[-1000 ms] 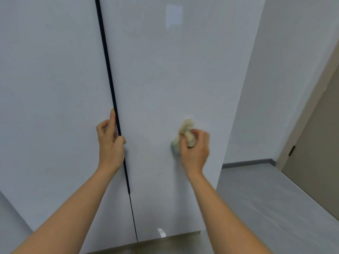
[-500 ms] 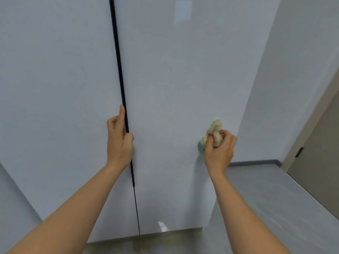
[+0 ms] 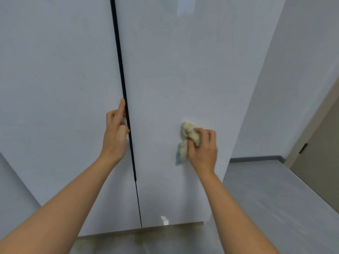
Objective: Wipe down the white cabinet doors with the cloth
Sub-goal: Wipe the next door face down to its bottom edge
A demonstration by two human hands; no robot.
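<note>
Since half a second ago, the right hand (image 3: 202, 147) and its cloth (image 3: 187, 139) have slid left across the right cabinet door (image 3: 176, 79), away from that door's outer edge and back toward its middle; the left hand (image 3: 115, 134) has stayed at the seam.

Now the right hand's fingers are curled round the bunched cloth (cream, with a blue-green patch at its lower end) and press it flat against the door's face, somewhat below the middle of the visible panel. Part of the cloth sticks out above and to the left of the knuckles.

At the dark vertical gap (image 3: 121, 70) between the two white doors, the left hand grips the inner edge of the right door: the forefinger lies straight up along the gap, the other fingers are curled in, and the thumb rests at the edge. Whether the fingertips reach behind the panel cannot be told.

Beside it the left cabinet door (image 3: 55, 88) stands shut. Grey floor (image 3: 275, 198) runs off to the right, with a dark skirting strip (image 3: 256, 159) along the wall and a brownish door (image 3: 322, 153) at the far right.
</note>
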